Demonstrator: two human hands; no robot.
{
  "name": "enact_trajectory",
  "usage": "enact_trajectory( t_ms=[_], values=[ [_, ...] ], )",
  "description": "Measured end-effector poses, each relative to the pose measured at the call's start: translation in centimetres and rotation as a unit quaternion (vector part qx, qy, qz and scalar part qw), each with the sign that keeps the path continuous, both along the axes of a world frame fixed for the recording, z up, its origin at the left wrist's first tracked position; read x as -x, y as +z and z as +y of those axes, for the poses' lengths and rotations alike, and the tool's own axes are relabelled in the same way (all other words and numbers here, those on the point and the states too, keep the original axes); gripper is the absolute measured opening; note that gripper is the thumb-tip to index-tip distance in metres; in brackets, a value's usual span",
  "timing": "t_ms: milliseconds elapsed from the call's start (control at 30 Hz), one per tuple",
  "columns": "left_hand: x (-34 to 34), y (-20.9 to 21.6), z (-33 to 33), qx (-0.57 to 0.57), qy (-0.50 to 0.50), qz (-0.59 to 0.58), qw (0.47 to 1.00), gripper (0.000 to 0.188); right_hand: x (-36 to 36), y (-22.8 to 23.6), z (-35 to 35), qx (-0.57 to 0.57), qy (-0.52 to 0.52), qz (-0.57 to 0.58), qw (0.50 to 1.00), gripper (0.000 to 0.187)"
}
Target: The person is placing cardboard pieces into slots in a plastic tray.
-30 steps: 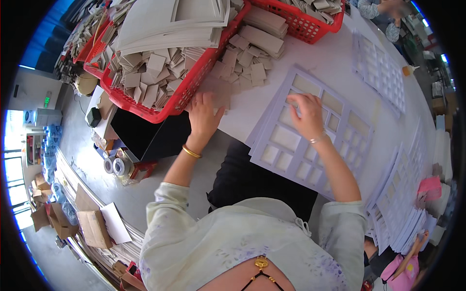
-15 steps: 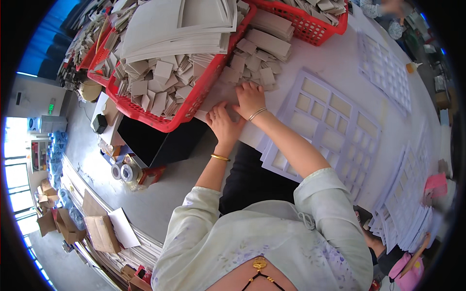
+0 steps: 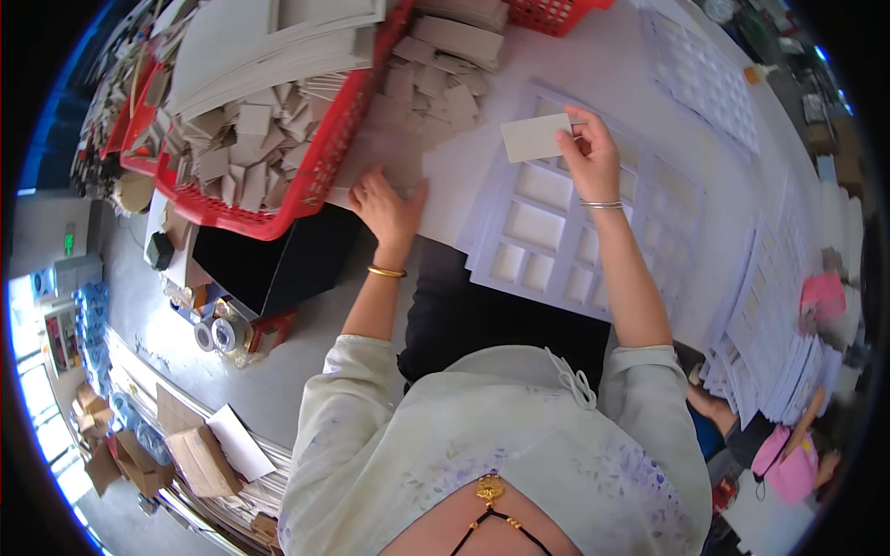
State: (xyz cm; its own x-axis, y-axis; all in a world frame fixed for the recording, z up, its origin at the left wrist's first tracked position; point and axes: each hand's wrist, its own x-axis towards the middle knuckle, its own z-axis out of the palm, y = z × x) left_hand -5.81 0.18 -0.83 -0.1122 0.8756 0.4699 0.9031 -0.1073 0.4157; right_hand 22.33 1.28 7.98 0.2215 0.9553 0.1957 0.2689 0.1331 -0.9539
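My right hand pinches a grey cardboard rectangle by its right end, raised over a white grid frame sheet with rectangular openings. Several of these sheets lie stacked, and grey board shows in some upper openings. At the near table edge, my left hand rests with its fingers apart, holding nothing that I can see. Just beyond it, loose grey cardboard pieces lie in a heap. To its left stands a red plastic basket full of such pieces, with large cardboard frames on top.
Another red basket stands at the far edge. More grid sheets lie at the far right, and a thick stack of them is at the right. Below left are a black box and tape rolls near the floor.
My right hand has moved right from the table edge beside the left hand and now holds a cardboard rectangle. The whole view has shifted, so the baskets appear further up and left.
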Motion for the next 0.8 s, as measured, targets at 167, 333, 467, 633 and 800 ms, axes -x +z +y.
enact_trajectory(
  t_ms=[167,333,467,633,800],
  values=[
    [0.7,-0.9,0.1,-0.029,-0.009,-0.009,1.0,0.062,-3.0,0.4,-4.5,0.124,-0.044,0.003,0.991,0.032],
    [0.8,-0.1,0.1,0.02,-0.01,0.02,1.0,0.062,-3.8,-2.5,-6.3,0.117,-0.036,-0.116,0.986,0.025],
    [1.0,0.5,0.1,0.048,-0.015,0.054,0.997,0.062,-3.6,-3.9,-5.9,0.11,-0.02,-0.148,0.983,0.024],
    [1.3,0.0,0.5,0.072,-0.027,-0.012,0.997,0.059,-2.6,-3.3,-5.1,0.209,-0.021,0.014,0.978,0.02],
    [-0.1,1.3,-0.4,0.028,-0.141,-0.139,0.98,0.058,-2.5,-4.5,-5.3,0.12,-0.028,-0.187,0.975,0.021]
  ],
)
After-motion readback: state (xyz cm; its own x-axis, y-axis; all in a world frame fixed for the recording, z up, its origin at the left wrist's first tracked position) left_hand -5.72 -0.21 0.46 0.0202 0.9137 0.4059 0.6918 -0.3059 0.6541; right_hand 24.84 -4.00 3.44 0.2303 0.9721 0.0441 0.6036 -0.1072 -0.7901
